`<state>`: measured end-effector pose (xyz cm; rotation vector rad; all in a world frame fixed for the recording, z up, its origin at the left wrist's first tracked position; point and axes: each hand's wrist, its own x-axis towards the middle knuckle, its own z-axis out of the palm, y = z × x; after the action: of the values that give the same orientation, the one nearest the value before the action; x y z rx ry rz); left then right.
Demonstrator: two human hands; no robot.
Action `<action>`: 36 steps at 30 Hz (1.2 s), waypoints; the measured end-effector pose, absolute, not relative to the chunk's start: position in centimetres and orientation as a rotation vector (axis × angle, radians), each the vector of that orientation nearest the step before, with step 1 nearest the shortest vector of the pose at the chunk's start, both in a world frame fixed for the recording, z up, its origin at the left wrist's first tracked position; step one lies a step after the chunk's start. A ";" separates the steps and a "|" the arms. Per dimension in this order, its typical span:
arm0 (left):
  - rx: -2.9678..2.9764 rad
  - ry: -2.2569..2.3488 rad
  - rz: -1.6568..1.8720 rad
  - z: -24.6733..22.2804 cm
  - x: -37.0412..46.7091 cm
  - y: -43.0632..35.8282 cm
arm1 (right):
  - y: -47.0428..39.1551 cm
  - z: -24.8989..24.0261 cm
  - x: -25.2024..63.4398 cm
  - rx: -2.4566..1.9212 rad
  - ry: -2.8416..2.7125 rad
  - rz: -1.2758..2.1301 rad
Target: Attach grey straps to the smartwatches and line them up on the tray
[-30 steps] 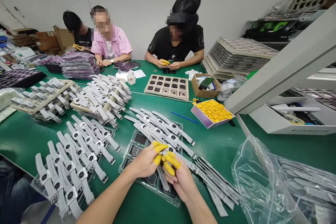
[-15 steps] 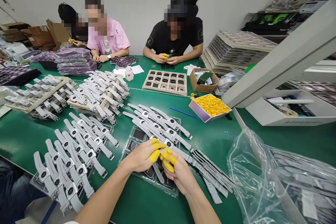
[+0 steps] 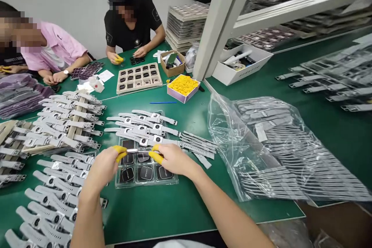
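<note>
My left hand (image 3: 101, 164) and my right hand (image 3: 173, 158), both with yellow finger cots, are closed on opposite ends of a grey-strapped smartwatch (image 3: 133, 150). It is held level and edge-on between the fingertips, so its face is hidden. Beneath lies a clear plastic tray (image 3: 118, 182) with dark square watch faces (image 3: 146, 173) in its pockets. Just beyond my hands, several finished-looking watches with grey straps (image 3: 142, 129) rest across the tray's far part. Loose grey strap pieces (image 3: 199, 143) are bunched to the right of these.
Rows of strapped watches (image 3: 55, 195) fill the left side, with stacked trays of more behind. A clear bag of straps (image 3: 273, 155) lies at right. Ahead are a box of yellow finger cots (image 3: 183, 88), a beige tray (image 3: 139, 78), a post (image 3: 217, 23) and co-workers across the table.
The view has swung to the right. My hands, earlier pinched together with a strap end dangling, are now apart, and the watch stretches level between them.
</note>
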<state>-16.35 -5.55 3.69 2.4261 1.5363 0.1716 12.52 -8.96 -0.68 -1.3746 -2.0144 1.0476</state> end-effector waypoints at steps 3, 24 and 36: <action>2.424 1.490 0.116 4.5 -17.9 -4.3 | -8.6 -0.5 14.2 -1.456 -1.946 0.845; 2.404 1.583 0.342 0.3 -15.6 -2.5 | -7.5 -1.0 20.4 -2.397 -1.425 0.316; 2.892 1.164 -0.419 1.8 -3.6 -8.9 | -7.6 -2.3 16.0 -2.013 -1.441 0.353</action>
<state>-3.63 -8.88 1.79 2.8915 1.1638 -0.4185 15.99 -7.57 -2.27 -2.0129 -1.4407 0.3531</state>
